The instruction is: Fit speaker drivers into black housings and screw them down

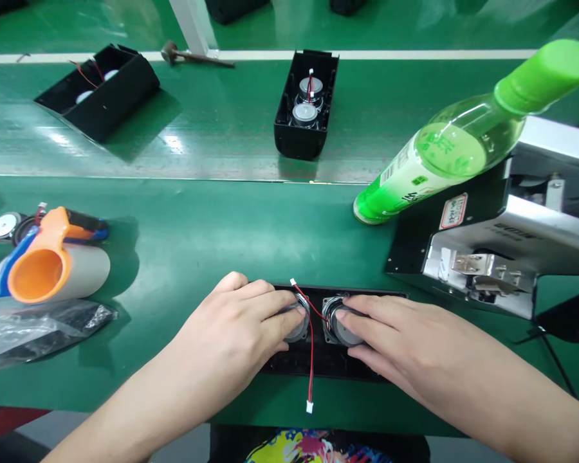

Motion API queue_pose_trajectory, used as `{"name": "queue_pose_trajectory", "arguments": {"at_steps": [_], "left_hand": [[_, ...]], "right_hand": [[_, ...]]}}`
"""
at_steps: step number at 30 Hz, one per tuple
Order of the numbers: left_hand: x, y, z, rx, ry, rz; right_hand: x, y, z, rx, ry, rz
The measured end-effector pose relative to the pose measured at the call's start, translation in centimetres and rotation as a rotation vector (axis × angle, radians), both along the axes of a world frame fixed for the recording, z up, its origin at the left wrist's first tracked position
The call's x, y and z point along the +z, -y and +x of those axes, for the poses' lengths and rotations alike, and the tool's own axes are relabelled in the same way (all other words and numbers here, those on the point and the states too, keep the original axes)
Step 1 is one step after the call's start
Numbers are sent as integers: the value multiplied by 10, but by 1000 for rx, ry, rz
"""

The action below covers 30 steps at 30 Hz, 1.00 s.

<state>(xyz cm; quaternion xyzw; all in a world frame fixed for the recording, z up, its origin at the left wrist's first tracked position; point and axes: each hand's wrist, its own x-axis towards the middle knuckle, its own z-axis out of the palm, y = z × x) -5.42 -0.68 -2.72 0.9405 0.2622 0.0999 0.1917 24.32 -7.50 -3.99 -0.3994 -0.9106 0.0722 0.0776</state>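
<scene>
A long black housing (318, 366) lies on the green table near its front edge, with two round speakers in it. My left hand (251, 318) is closed around the left speaker (296, 326), fingertips on its top and rim. The right speaker (338, 325) is gripped by my right hand (390, 328), thumb below and fingers across it. Red wires (311, 347) run between the two speakers; one white plug (309, 407) hangs past the housing's front edge, another (293, 281) rests at its back edge.
A green-capped bottle (429, 161) and a metal machine (482, 238) stand right. An orange-and-white tape dispenser (62, 270) and plastic bag (43, 328) lie left. Behind are two black housings (302, 141) (110, 103) and a hammer (197, 58).
</scene>
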Motion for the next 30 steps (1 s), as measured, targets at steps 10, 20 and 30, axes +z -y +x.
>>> {"name": "queue_pose_trajectory", "arguments": {"at_steps": [10,20,30], "left_hand": [[-1,2,2,6,-44,19],[2,-1,2,1,-128,28],[-5,-1,1,24,-121,29]], "right_hand": [[4,5,-13,-73,22,-55],[-4,3,-6,-44,-55,21],[6,45,54,-738,-335,854]]}}
